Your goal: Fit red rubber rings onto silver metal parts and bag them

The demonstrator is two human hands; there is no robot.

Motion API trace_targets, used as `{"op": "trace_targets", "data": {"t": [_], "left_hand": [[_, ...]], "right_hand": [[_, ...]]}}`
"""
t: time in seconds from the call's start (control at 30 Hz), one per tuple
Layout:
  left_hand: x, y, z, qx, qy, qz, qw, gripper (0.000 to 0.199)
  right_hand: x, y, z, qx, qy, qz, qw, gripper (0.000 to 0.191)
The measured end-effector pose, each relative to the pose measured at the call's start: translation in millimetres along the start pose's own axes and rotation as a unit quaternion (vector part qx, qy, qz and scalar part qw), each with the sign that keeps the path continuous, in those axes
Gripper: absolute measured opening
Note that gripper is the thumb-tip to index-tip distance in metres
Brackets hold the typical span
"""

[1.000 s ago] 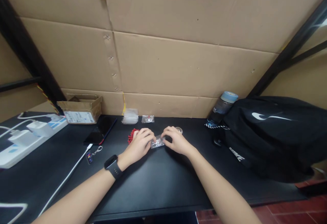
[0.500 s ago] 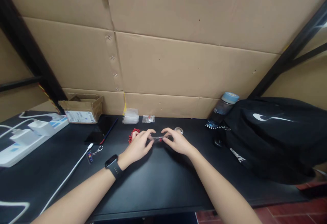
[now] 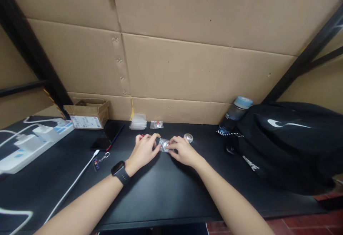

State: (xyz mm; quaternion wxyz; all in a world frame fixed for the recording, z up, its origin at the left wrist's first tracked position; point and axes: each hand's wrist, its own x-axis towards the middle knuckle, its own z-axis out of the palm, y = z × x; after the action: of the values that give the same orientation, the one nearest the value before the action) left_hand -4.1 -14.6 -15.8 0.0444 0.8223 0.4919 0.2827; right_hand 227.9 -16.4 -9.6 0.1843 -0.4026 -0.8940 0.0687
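Observation:
A small clear plastic bag point(image 3: 164, 145) with something red and shiny in it lies between my hands on the black table. My left hand point(image 3: 144, 151), with a dark watch on the wrist, pinches the bag's left edge. From the other side, the fingers of my right hand point(image 3: 183, 151) close on its right part. Red cords point(image 3: 142, 136) show behind my left hand, mostly hidden by it. Just beyond my right hand is a small round silvery dish point(image 3: 188, 137). Toward the cardboard wall lie a similar filled bag point(image 3: 157, 124) and a stack of clear bags point(image 3: 138, 121).
At left are a white power strip point(image 3: 34, 145), an open cardboard box point(image 3: 88, 115), a dark phone point(image 3: 108, 136) and a keychain point(image 3: 96, 163). A blue-lidded bottle point(image 3: 233, 115) and a black backpack point(image 3: 289, 149) stand at right. The cardboard wall point(image 3: 174, 67) bounds the back.
The plastic bag has gone from tilted edge-on between my fingers to lying flatter, its face visible. My left hand now covers more of the red cords, and the view has shifted slightly.

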Motion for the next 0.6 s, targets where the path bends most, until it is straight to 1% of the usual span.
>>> {"op": "trace_targets", "data": {"t": [0.13,0.27,0.33,0.43,0.53,0.6], "left_hand": [[4.4,-15.2,-14.0,0.030,0.048,-0.027,0.998,0.023],[7.9,-37.2,-30.0,0.054,0.076,-0.057,0.994,0.020],[8.7,-46.2,-37.2,0.074,0.092,-0.054,0.992,0.017],[9.4,-56.9,-46.3,0.104,0.108,-0.030,0.988,0.016],[10.3,-66.7,-52.9,0.113,0.110,-0.024,0.987,0.018],[10.8,-73.8,-56.2,0.108,0.101,-0.023,0.989,0.018]], "right_hand": [[6.7,7.5,5.0,-0.088,0.022,0.073,0.993,0.024],[26.1,21.3,7.9,-0.147,0.026,0.137,0.979,0.028],[40.3,27.0,9.8,-0.163,0.016,0.152,0.975,0.030],[61.8,31.8,13.9,-0.177,0.005,0.167,0.970,0.035],[76.3,33.2,17.0,-0.180,0.000,0.171,0.969,0.039],[79.9,33.9,15.9,-0.178,-0.005,0.170,0.969,0.041]]}}
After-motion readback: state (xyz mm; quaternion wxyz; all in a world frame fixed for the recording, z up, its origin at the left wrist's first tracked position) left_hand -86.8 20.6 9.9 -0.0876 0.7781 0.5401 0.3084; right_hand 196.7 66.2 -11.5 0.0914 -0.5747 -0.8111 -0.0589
